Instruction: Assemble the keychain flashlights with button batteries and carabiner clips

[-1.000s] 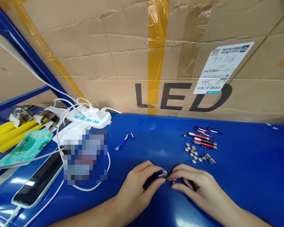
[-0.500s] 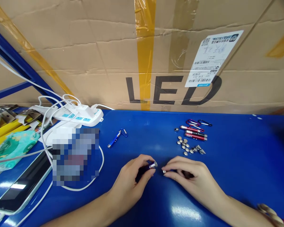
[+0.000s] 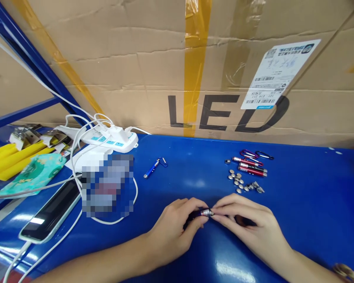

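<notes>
Between thumb and fingers of my left hand point(image 3: 177, 226) is a small dark blue keychain flashlight point(image 3: 205, 213), its silver end pointing right. My right hand point(image 3: 252, 220) pinches a tiny silver button cell point(image 3: 212, 212) against that end; the fingertips partly cover it. Beyond my right hand lie several loose button cells point(image 3: 236, 182) and some small silver caps point(image 3: 255, 186). Behind them rest red and black keychain flashlights point(image 3: 252, 169) with carabiner clips point(image 3: 249, 153). A blue keychain flashlight point(image 3: 151, 170) with its own clip lies farther left.
At the left, a white power strip point(image 3: 125, 146) trails cables around a phone point(image 3: 51, 212) and a blurred-out item point(image 3: 107, 188). A green packet point(image 3: 37, 173) and yellow-handled items point(image 3: 20, 159) lie beyond. A large cardboard box point(image 3: 153, 70) stands along the back of the blue table point(image 3: 183, 173).
My hands have come together: the button cell in my right fingers has moved from a short gap away to the flashlight's end. The whole view has shifted slightly.
</notes>
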Action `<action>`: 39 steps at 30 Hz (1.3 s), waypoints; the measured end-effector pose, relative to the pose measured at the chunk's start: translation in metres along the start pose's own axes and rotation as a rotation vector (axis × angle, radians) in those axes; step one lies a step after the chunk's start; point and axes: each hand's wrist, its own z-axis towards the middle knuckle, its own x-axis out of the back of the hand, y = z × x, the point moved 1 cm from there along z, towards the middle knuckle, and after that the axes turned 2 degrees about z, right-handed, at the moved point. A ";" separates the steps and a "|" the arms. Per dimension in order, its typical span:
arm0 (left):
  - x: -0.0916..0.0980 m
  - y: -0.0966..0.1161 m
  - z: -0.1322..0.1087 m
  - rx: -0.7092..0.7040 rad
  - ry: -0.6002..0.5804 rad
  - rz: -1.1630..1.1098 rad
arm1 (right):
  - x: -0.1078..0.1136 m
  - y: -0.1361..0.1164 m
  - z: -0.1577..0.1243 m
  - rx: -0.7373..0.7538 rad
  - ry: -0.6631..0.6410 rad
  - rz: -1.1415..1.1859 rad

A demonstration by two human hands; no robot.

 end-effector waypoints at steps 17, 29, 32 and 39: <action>-0.002 0.000 -0.004 -0.015 -0.037 0.030 | -0.001 0.001 -0.002 0.117 -0.172 -0.024; -0.002 0.001 -0.001 0.195 0.014 -0.218 | 0.007 0.011 0.003 0.087 -0.016 -0.789; 0.000 0.002 0.000 0.224 0.012 -0.244 | 0.005 0.015 0.002 0.062 0.018 -1.004; 0.001 0.002 -0.002 0.215 -0.012 -0.261 | 0.006 0.012 0.002 0.161 0.013 -0.941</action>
